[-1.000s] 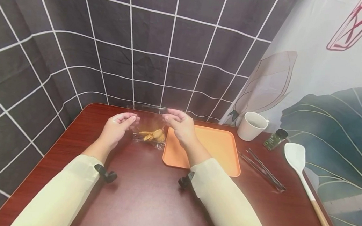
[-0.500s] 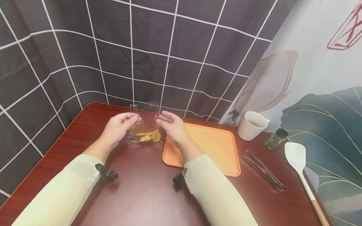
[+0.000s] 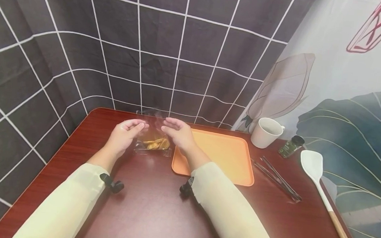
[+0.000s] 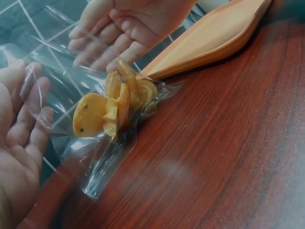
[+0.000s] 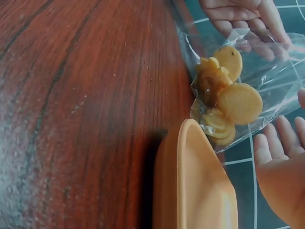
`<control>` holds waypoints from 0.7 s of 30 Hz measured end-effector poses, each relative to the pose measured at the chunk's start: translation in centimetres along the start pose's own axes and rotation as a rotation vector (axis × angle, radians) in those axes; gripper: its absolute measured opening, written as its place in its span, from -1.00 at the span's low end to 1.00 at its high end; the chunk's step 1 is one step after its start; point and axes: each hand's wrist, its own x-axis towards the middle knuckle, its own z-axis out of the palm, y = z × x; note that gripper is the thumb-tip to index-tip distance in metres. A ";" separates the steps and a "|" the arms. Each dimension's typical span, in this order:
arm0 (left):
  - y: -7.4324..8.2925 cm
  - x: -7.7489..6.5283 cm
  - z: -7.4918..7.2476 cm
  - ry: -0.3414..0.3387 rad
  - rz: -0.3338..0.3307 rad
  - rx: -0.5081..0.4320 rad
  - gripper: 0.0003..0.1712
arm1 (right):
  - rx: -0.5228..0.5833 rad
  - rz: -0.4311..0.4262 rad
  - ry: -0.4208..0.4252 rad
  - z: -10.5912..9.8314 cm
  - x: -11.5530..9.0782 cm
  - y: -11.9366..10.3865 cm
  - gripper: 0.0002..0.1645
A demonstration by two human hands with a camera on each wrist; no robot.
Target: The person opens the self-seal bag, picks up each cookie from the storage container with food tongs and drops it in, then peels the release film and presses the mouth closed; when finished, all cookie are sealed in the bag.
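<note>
A clear plastic bag (image 3: 153, 131) with several yellow, round, flat food pieces (image 4: 112, 107) at its bottom stands between my hands near the table's back edge. My left hand (image 3: 124, 134) pinches the bag's left side between thumb and fingers. On the other side, my right hand (image 3: 180, 135) has its fingers extended at the bag's right side, palm facing it. The right wrist view shows those right fingers (image 5: 276, 140) spread close by the film, not curled round it.
An orange tray (image 3: 221, 158) lies right of the bag, under my right forearm. Farther right are a white mug (image 3: 265, 133), a green jar with a black lid (image 3: 291, 146), metal tongs (image 3: 277, 178) and a white spatula with a wooden handle (image 3: 324, 194). A dark gridded curtain (image 3: 157, 72) hangs behind.
My right hand has moved left, closer to my left hand, and its fingers have straightened. The bag has narrowed and shifted slightly left. My left hand has hardly moved.
</note>
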 end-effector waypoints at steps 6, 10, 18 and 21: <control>0.0 -0.1 0.0 -0.037 0.028 -0.038 -0.80 | -0.010 -0.022 0.037 0.2 -0.2 0.1 -0.51; 0.0 0.0 0.1 -0.068 0.045 -0.072 -0.85 | -0.054 -0.027 0.028 0.6 -0.2 0.1 -0.53; -0.2 0.0 0.5 -0.161 0.052 -0.153 -0.91 | -0.123 -0.048 0.015 1.6 -0.4 -0.2 -0.51; -0.3 0.0 0.6 -0.154 0.032 -0.142 -0.92 | -0.163 -0.064 0.023 1.9 -0.3 0.0 -0.56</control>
